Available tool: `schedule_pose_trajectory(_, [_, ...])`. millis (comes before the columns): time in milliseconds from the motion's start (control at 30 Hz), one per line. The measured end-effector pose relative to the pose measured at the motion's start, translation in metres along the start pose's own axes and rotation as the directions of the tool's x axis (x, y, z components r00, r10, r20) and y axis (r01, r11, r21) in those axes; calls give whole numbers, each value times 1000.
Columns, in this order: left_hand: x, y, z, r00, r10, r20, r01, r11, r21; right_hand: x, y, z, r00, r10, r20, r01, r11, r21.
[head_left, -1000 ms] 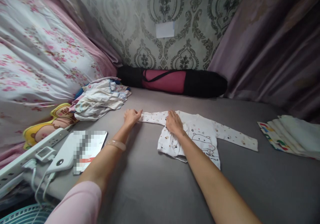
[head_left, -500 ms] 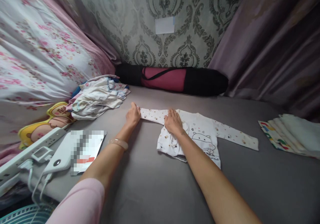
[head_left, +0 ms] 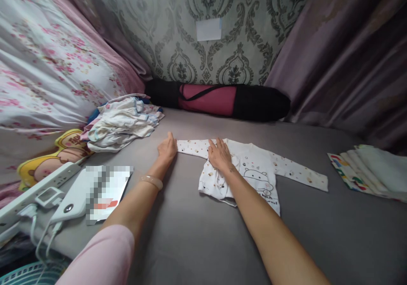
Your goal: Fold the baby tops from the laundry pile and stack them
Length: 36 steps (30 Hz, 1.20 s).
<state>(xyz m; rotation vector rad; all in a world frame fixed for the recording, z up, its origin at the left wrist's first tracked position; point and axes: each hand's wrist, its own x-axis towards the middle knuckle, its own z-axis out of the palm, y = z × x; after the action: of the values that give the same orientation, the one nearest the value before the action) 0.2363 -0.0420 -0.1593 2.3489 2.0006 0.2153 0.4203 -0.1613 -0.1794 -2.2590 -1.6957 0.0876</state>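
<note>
A small white long-sleeved baby shirt lies on the grey sheet, printed with a bear-like animal and small coloured motifs. At the cuff of its left-side sleeve, my left hand is closed on the fabric, and the sleeve is stretched out straight. My right hand rests flat on the shirt near that sleeve's shoulder, fingers extended, pressing the cloth. Below my right hand the shirt's front panel is bunched, with its ties partly hidden. The other sleeve extends to the right.
A heap of baby clothes sits at the left, and folded clothes at the right. A black-and-pink long bag lies along the wall. A power strip, a white power bank with cables and a yellow cushion stand on the left.
The view has shifted slightly. My left hand keeps hold of the cuff, and my right hand stays flat on the shirt with little visible movement.
</note>
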Motion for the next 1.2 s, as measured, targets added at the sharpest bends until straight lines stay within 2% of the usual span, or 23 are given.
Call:
schedule_pose_trajectory(100, [2,-4,4,983,129,-128,-119,989,85,0,-2,-1,1000,26,16,-25,1000,-7])
schedule_pose_trajectory(167, [5,-8,5,929,315,-194,-279,941,190,1,-3,-1,999,41,25,-41,999,-9])
schedule_pose_trajectory(200, [7,-10,5,889,418,-187,-372,898,235,1,-3,-2,998,47,32,-47,999,-9])
schedule_pose_trajectory(267, [11,-14,2,805,583,-107,-541,796,269,1,-4,-2,998,51,42,-51,999,-10])
schedule_pose_trajectory(300, [12,-14,-1,775,630,-53,-599,758,258,1,-4,-2,998,52,44,-52,999,-10])
schedule_pose_trajectory(333, [14,-14,-4,765,644,5,-628,745,227,1,-4,-2,998,53,45,-53,999,-11])
schedule_pose_trajectory(367, [15,-13,-8,775,629,61,-627,755,190,1,-4,-2,998,54,44,-54,998,-11])
schedule_pose_trajectory(467, [13,3,-16,854,493,167,-513,850,116,1,-4,-1,998,56,37,-55,998,-14])
schedule_pose_trajectory(600, [-3,52,-7,912,370,179,-390,917,89,1,-3,0,999,47,23,-46,999,-21])
schedule_pose_trajectory(633, [-8,66,-2,958,216,189,-231,971,61,1,-3,0,999,44,20,-44,999,-24])
schedule_pose_trajectory(667, [-13,79,4,984,61,166,-71,996,57,1,-3,0,999,42,18,-42,999,-25])
schedule_pose_trajectory(733, [-22,99,15,986,-155,58,151,986,68,1,-3,0,999,41,16,-40,999,-25])
schedule_pose_trajectory(767, [-25,105,20,978,-209,12,208,976,63,1,-3,1,999,44,14,-43,999,-23])
schedule_pose_trajectory(833, [-29,109,27,969,-243,-39,244,969,31,1,-3,2,998,55,11,-54,998,-17])
schedule_pose_trajectory(933, [-29,105,31,968,-245,-52,244,969,-29,2,-3,4,998,58,2,-58,998,-13])
schedule_pose_trajectory(1067, [-24,95,30,969,-239,-60,236,970,-57,2,-1,4,999,45,4,-45,999,-23])
schedule_pose_trajectory(1200, [-13,75,30,956,-284,-77,282,959,-34,1,-1,4,999,38,-5,-38,999,-29])
